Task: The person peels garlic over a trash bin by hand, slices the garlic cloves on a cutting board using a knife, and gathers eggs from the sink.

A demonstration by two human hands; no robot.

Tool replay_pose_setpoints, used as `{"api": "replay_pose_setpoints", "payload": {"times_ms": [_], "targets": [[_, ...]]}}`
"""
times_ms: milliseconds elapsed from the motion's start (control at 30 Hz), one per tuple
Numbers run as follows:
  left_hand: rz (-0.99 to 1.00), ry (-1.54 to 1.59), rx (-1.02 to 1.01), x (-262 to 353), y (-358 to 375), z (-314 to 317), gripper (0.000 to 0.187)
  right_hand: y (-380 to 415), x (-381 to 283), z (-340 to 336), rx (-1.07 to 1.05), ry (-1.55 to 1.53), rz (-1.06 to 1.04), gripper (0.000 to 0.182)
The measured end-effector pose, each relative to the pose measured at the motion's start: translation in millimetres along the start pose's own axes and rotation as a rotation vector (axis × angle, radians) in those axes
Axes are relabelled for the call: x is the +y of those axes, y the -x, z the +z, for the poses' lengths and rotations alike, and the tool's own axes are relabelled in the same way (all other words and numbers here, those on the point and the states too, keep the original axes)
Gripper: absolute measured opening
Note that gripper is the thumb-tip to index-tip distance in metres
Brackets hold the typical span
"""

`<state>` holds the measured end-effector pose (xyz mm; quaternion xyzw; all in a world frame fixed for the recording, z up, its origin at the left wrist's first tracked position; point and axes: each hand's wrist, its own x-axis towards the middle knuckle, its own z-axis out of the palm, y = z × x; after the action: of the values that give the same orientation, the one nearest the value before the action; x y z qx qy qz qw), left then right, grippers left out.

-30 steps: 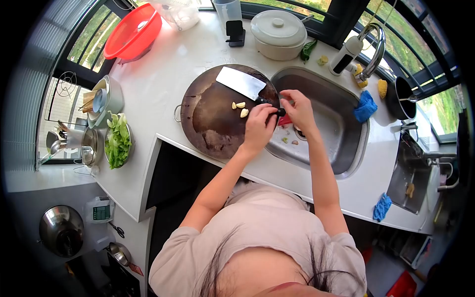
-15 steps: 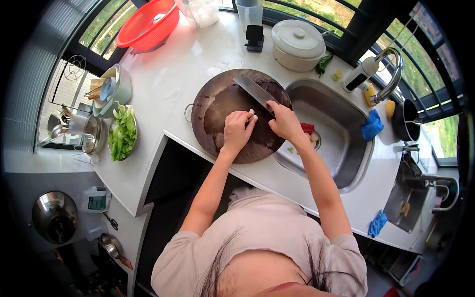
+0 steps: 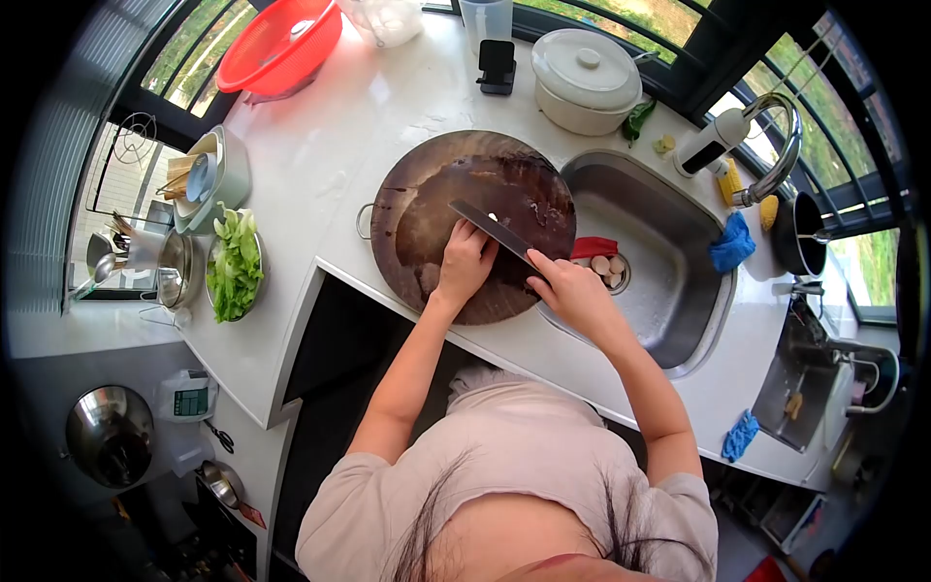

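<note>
My right hand (image 3: 572, 289) is closed around the handle of a kitchen knife (image 3: 490, 229), whose broad dark blade points up and left over the round wooden chopping board (image 3: 417, 175). My left hand (image 3: 465, 262) rests on the board with its fingers bent, the fingertips right against the near side of the blade. Whatever those fingers press on is hidden by the hand and the knife. A small white piece, like garlic (image 3: 493, 217), shows just past the blade's far side.
Right of the board is a steel sink (image 3: 669, 330) with a red item (image 3: 593, 247) and several pale round pieces (image 3: 608, 266). A lidded white pot (image 3: 587, 82) and phone stand (image 3: 497, 68) stand behind. Leafy greens (image 3: 236, 267) fill a bowl at left; a red colander (image 3: 281, 48) sits far left.
The knife has come nearer and left, its blade now beside my left fingertips. My left hand's fingers have drawn in, and the white pieces they held are mostly out of sight.
</note>
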<state>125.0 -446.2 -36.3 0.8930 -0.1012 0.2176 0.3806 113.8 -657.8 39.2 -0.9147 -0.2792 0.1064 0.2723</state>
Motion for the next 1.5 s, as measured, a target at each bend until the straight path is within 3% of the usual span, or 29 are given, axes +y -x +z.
{"api": "replay_pose_setpoints", "payload": {"times_ms": [400, 600, 1100, 1200, 1400, 1500], "targets": [[-0.007, 0.013, 0.001, -3.2, 1.7, 3.6, 0.034, -34.5, -12.5, 11.6, -0.071, 0.020, 0.100, 0.035], [0.028, 0.033, -0.013, 0.3, 3.2, 0.0, 0.023, -39.4, 15.4, 20.3, 0.062, -0.199, -0.038, 0.038], [0.000, 0.027, 0.004, 2.5, -0.9, -2.2, 0.027, -21.6, -5.5, 2.8, -0.084, -0.054, 0.052, 0.034], [-0.006, 0.032, -0.021, 0.2, 0.8, -0.9, 0.022, -34.7, -5.3, 15.8, -0.030, -0.019, 0.065, 0.034], [0.045, 0.032, 0.030, 2.1, 1.3, -1.0, 0.017, -33.8, 4.0, 12.7, 0.065, -0.298, 0.079, 0.033], [0.046, 0.042, 0.052, 1.6, 1.6, -1.5, 0.016, -22.0, -1.9, 4.8, 0.045, -0.208, 0.060, 0.034]]}}
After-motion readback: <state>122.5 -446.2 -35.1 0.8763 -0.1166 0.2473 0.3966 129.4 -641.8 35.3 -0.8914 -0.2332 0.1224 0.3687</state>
